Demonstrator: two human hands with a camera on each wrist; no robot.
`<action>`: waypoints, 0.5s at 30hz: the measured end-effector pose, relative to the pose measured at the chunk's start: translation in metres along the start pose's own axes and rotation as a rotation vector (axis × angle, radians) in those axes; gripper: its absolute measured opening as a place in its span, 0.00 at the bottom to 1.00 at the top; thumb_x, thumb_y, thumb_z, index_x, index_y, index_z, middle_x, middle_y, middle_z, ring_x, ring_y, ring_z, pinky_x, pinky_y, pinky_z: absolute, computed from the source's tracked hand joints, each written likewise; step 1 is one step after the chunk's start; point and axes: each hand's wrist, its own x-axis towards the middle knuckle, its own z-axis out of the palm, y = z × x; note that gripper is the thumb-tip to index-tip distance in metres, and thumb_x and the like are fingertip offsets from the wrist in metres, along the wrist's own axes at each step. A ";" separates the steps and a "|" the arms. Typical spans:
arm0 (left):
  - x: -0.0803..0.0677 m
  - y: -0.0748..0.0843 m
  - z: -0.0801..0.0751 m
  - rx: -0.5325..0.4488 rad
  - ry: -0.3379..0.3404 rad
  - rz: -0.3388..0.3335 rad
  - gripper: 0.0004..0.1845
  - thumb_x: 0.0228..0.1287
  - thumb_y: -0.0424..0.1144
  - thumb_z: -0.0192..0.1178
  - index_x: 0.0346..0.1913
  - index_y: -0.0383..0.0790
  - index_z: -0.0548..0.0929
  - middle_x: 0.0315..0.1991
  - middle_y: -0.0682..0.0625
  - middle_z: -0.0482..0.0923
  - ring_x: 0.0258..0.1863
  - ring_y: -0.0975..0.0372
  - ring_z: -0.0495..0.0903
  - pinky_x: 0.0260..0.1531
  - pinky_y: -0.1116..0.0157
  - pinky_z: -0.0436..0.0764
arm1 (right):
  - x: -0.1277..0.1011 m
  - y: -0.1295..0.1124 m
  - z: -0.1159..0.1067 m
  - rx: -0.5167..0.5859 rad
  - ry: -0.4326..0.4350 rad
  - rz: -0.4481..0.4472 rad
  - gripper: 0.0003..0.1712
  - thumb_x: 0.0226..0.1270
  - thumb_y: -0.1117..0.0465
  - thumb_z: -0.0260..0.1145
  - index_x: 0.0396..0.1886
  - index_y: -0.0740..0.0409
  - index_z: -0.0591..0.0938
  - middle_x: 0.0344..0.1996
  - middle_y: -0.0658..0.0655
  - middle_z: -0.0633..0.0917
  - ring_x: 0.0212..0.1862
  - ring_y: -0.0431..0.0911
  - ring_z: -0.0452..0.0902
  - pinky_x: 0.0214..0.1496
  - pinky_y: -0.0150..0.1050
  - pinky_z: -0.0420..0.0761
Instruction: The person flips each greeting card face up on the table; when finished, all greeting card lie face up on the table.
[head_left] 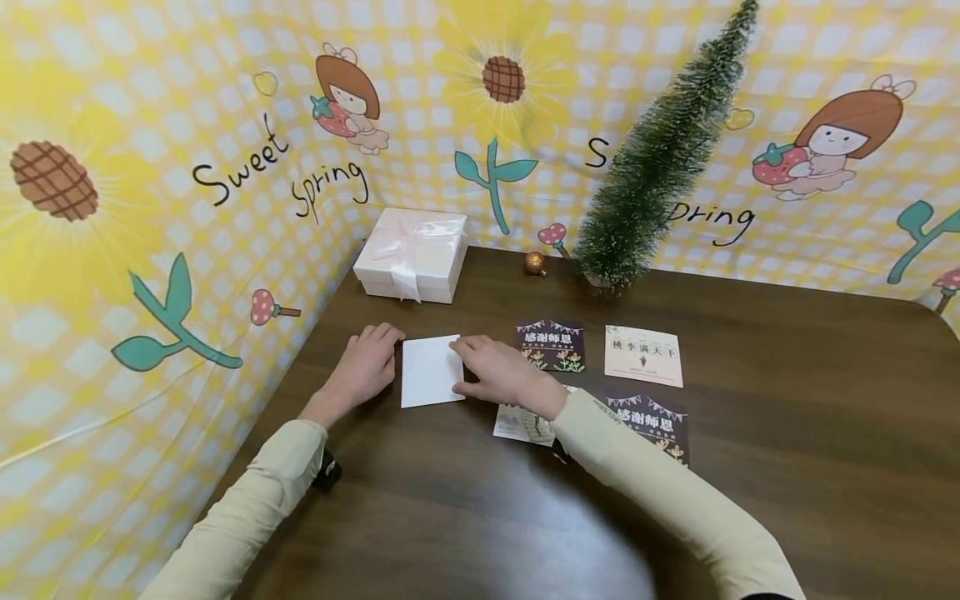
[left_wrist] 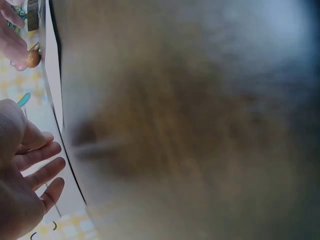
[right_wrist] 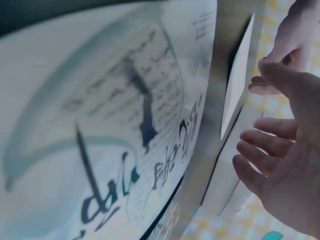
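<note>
A blank white card (head_left: 432, 375) lies flat on the dark wooden table, between my two hands. My left hand (head_left: 363, 362) rests by its left edge, fingertips near the upper left corner; in the left wrist view the fingers of that left hand (left_wrist: 37, 175) are loosely extended with nothing between them. At the card's right edge is my right hand (head_left: 498, 371), its fingers at the upper corner and its thumb lower down. The right wrist view shows this right hand (right_wrist: 280, 160) with fingers apart, beside the thin white card (right_wrist: 237, 80). Whether the fingertips press on the card is unclear.
Right of the hands lie two purple cards (head_left: 549, 346) and a cream card (head_left: 643, 356). Another printed card (head_left: 525, 423) is partly under my right forearm. Behind stand a white gift box (head_left: 412, 254) with ribbon, an orange bauble (head_left: 535, 263) and a small artificial tree (head_left: 652, 175).
</note>
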 end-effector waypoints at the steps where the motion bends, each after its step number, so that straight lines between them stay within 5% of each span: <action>1: -0.001 0.000 0.001 0.003 0.000 0.005 0.16 0.66 0.27 0.48 0.55 0.29 0.76 0.53 0.37 0.75 0.54 0.41 0.72 0.47 0.44 0.70 | 0.002 0.000 0.001 -0.012 -0.016 0.001 0.41 0.68 0.46 0.64 0.71 0.65 0.65 0.67 0.64 0.70 0.69 0.55 0.66 0.68 0.46 0.68; 15: -0.004 0.001 0.002 0.041 -0.109 0.050 0.20 0.60 0.23 0.49 0.55 0.31 0.81 0.59 0.40 0.76 0.59 0.44 0.71 0.49 0.44 0.70 | 0.013 -0.005 0.004 -0.099 -0.102 -0.065 0.47 0.64 0.42 0.67 0.72 0.65 0.63 0.69 0.64 0.68 0.70 0.55 0.63 0.70 0.45 0.64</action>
